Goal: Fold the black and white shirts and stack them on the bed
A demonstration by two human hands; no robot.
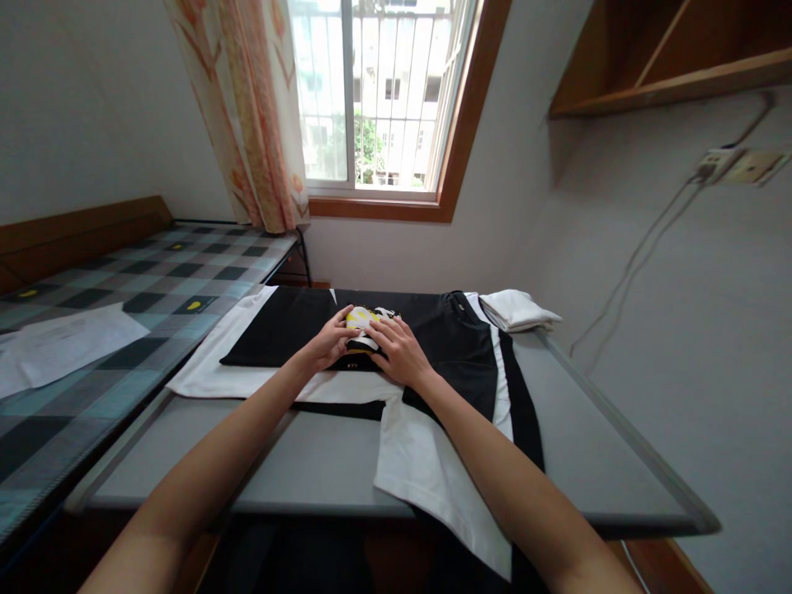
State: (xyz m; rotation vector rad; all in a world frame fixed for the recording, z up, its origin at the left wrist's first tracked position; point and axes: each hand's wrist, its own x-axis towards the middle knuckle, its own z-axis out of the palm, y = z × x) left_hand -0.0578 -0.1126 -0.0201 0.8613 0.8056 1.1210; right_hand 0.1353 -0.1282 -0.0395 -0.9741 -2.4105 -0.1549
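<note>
I have both hands together on one small bundle, at mid-table: the left hand [327, 340] grips its left side, thumb and fingers around it, and the right hand [403, 353] clasps it from the right, fingers over the top, thumb low on the near side. The bundle [360, 318] is rolled or folded cloth in white, yellow and black; fingers hide part, so I can't tell its exact form. It sits on or just above the black garment [285, 323] spread flat; contact underneath I can't tell. White fabric [216, 380] shows below that, out past its left and near edges. A white sleeve-like flap [433, 454] hangs over the near edge of the grey table [619, 470], by the right forearm. Folded white cloth [516, 310] lies at the far right corner. Left side: bed [157, 272] with checked cover, papers [80, 342] on it. Barred window [396, 107] behind, curtain [256, 107] beside it.
</note>
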